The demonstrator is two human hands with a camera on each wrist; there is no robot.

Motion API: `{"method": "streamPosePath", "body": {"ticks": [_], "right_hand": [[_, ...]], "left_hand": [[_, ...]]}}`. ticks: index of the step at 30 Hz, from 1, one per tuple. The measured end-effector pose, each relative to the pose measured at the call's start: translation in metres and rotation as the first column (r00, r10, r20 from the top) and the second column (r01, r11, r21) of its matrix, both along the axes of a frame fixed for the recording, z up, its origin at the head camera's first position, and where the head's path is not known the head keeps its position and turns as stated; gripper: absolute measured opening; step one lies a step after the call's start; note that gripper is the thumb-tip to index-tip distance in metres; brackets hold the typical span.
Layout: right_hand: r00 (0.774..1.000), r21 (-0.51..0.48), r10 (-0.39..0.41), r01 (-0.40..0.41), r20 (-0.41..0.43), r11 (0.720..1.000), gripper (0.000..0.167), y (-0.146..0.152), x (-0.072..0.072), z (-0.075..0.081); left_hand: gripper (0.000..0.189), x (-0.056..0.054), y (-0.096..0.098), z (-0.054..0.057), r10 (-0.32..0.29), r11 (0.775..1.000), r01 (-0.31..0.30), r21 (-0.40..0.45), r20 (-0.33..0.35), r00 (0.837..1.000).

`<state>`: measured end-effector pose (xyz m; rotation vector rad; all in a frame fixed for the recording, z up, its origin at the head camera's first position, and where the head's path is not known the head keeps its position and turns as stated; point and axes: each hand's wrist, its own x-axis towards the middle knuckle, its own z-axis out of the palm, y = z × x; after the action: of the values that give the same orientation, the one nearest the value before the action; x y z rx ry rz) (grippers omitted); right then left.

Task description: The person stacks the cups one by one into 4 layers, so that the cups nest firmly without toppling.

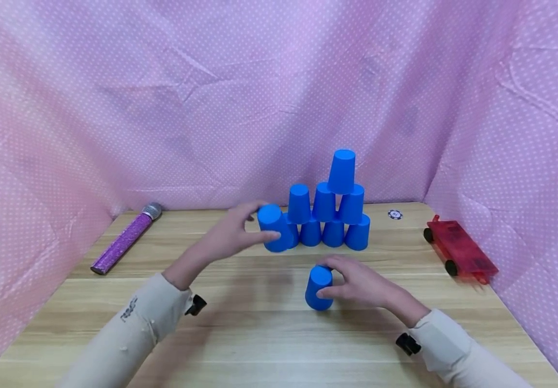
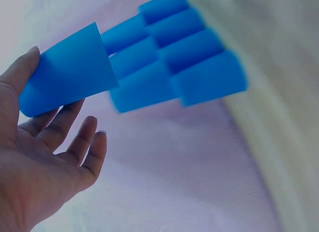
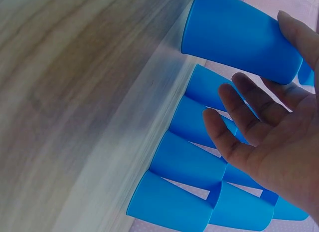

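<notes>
My left hand (image 1: 225, 234) pinches an upside-down blue cup (image 1: 273, 223) between thumb and fingers, lifted off the table at the left end of a cup stack. My right hand (image 1: 363, 283) pinches another upside-down blue cup (image 1: 314, 291) closer to me; whether its rim touches the wood I cannot tell. Behind both stands the stack of inverted blue cups: several in the bottom row (image 1: 333, 234), three in the middle row (image 1: 325, 203), and a single top cup (image 1: 342, 172) over the right pair. The left-held cup partly covers the leftmost bottom cup.
On the wooden table (image 1: 259, 339), a purple glittery microphone (image 1: 126, 240) lies at the left. A red toy car (image 1: 460, 248) with black wheels is at the right. One poker chip (image 1: 395, 214) lies right of the stack. Pink dotted cloth (image 1: 211, 108) surrounds the table.
</notes>
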<state>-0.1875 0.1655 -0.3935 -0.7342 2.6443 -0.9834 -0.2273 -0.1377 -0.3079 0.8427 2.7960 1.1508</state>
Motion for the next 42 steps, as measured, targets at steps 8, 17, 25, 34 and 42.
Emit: {"method": "streamPosePath", "body": {"ticks": [8, 17, 25, 34, 42], "right_hand": [[1.0, -0.009, -0.006, 0.006, -0.001, 1.0, 0.057, 0.0, 0.0, -0.001], [1.0, 0.011, -0.021, 0.021, 0.003, 1.0, 0.059, 0.0, 0.0, -0.002], [1.0, 0.009, -0.001, 0.001, -0.004, 1.0, 0.055, 0.001, 0.0, -0.001], [1.0, 0.017, -0.002, 0.003, -0.017, 1.0, 0.055, 0.002, -0.001, -0.003], [1.0, 0.021, -0.002, 0.002, -0.01, 1.0, 0.061, 0.003, -0.001, -0.002]], "left_hand": [[0.057, -0.014, 0.009, 0.043, 0.07, 0.997, -0.069, 0.015, -0.11, 0.991], [0.052, -0.047, 0.032, 0.067, 0.082, 0.993, -0.066, 0.095, -0.174, 0.981], [0.065, -0.071, 0.055, 0.072, 0.129, 0.989, -0.119, 0.09, -0.115, 0.985], [0.072, -0.09, 0.078, 0.065, 0.136, 0.988, -0.129, 0.081, -0.093, 0.986], [0.069, -0.1, 0.087, 0.056, 0.128, 0.989, -0.121, 0.081, -0.089, 0.988]]}}
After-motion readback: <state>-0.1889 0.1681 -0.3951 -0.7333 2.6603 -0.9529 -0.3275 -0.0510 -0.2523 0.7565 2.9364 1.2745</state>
